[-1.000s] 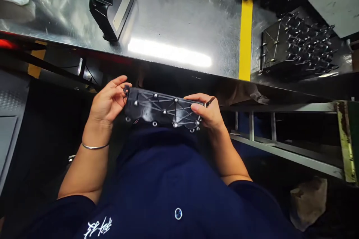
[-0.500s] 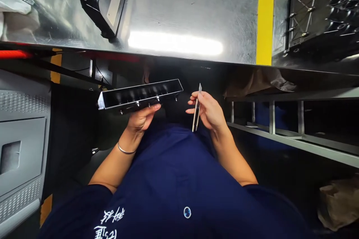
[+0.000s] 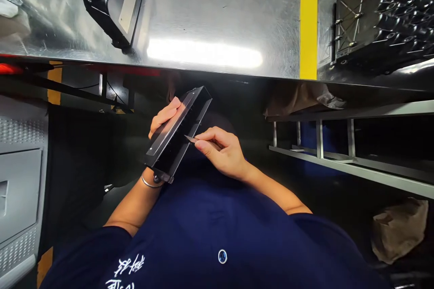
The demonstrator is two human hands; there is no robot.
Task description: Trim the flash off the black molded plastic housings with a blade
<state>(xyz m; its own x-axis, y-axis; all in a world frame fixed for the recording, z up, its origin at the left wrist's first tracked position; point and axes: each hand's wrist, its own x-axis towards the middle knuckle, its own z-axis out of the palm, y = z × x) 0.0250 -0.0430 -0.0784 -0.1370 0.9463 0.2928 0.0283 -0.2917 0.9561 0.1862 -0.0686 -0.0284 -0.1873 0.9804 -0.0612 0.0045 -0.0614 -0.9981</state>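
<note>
My left hand (image 3: 163, 118) is closed around a long black plastic housing (image 3: 183, 117), shaped like an open channel, with its fingers over the far-left side. The housing is tilted, its upper end leaning away to the right and its hollow side facing my right hand. In my right hand (image 3: 224, 148) is a craft knife, pinched between thumb and fingers. Its pointed blade (image 3: 190, 138) lies at the inner edge of the channel; whether it touches the plastic I cannot tell. Most of the knife's handle is hidden by my fingers.
Ahead is a metal table (image 3: 217, 13) with a yellow tape strip (image 3: 308, 22). On it stand a similar black part (image 3: 117, 13) at left and a stack of black ribbed parts (image 3: 383, 22) at right. A metal rack (image 3: 339, 162) and brown paper bag (image 3: 400, 230) are at right, a grey cabinet (image 3: 20, 189) at left.
My left hand has turned the housing from nearly level to steeply slanted, its open side now to the right. My right hand has moved left and down, bringing the knife blade to the housing.
</note>
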